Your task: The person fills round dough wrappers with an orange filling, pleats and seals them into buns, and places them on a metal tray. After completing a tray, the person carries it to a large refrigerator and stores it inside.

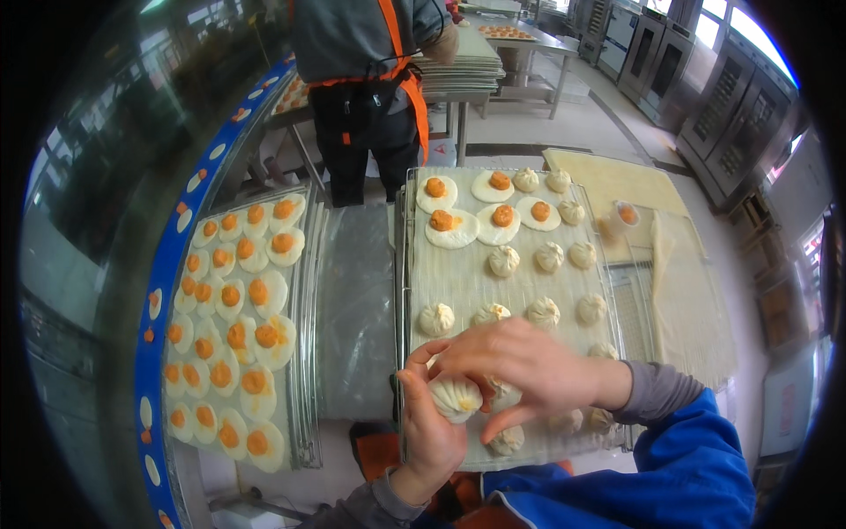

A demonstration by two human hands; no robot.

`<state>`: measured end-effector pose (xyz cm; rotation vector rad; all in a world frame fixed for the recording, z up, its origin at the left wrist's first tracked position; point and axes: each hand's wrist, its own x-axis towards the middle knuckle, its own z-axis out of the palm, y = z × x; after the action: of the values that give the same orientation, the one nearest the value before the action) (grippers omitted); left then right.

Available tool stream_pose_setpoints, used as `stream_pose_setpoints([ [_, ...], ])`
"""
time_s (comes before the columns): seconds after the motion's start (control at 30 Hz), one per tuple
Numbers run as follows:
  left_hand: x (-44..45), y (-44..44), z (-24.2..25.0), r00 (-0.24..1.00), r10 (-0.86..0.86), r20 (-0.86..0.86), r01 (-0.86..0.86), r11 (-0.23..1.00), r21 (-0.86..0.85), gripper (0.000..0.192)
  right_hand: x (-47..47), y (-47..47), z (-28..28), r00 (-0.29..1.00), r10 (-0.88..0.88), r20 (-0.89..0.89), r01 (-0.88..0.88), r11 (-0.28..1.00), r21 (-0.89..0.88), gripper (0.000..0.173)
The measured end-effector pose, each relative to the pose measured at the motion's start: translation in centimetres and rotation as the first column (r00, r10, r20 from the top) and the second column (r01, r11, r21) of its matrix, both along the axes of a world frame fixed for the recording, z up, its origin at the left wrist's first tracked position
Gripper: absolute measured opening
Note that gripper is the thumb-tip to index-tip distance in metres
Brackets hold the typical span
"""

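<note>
A pleated, gathered dough bun (pixel 456 400) rests in my left hand (pixel 426 423), whose thumb and fingers curl around it. Orange filling shows at its closed top. Arched over it is my right hand (pixel 512 367), thumb spread well away from the fingers; some fingertips are hidden behind the bun, so contact with it is unclear. Beneath both hands lies a mesh-lined wire tray (pixel 456 278) with several pleated buns (pixel 543 312) in rows. At its far left, flat dough rounds (pixel 498 223) carry lumps of orange filling (pixel 502 215).
Left of a dark sheet-covered surface (pixel 357 311), another tray (pixel 301 370) holds many filled dough rounds (pixel 258 294). A blue conveyor belt (pixel 158 264) runs beyond it. A co-worker (pixel 360 73) stands ahead. A plastic cup (pixel 624 215) sits on cloth (pixel 595 178) at right.
</note>
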<state>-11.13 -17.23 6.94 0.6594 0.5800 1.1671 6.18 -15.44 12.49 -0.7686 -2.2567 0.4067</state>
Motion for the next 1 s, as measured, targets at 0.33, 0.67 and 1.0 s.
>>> stream_pose_setpoints([
  [0.33,-4.8,5.6,-1.2,0.986,0.086,-0.146,-0.09,0.996,-0.018,0.077,3.7,11.1,-5.2,0.919,-0.324,0.225,0.385,0.859,-0.336,0.056],
  [0.67,-4.3,12.4,-3.0,0.916,0.087,-0.391,-0.074,0.996,0.05,0.049,2.4,15.8,-11.9,0.781,-0.387,0.489,0.436,0.9,0.015,0.039],
  [1.0,5.4,27.8,-7.9,0.359,0.185,-0.915,0.251,0.925,0.285,0.041,8.7,23.9,-11.0,0.488,-0.547,0.68,0.697,0.713,0.074,0.016],
])
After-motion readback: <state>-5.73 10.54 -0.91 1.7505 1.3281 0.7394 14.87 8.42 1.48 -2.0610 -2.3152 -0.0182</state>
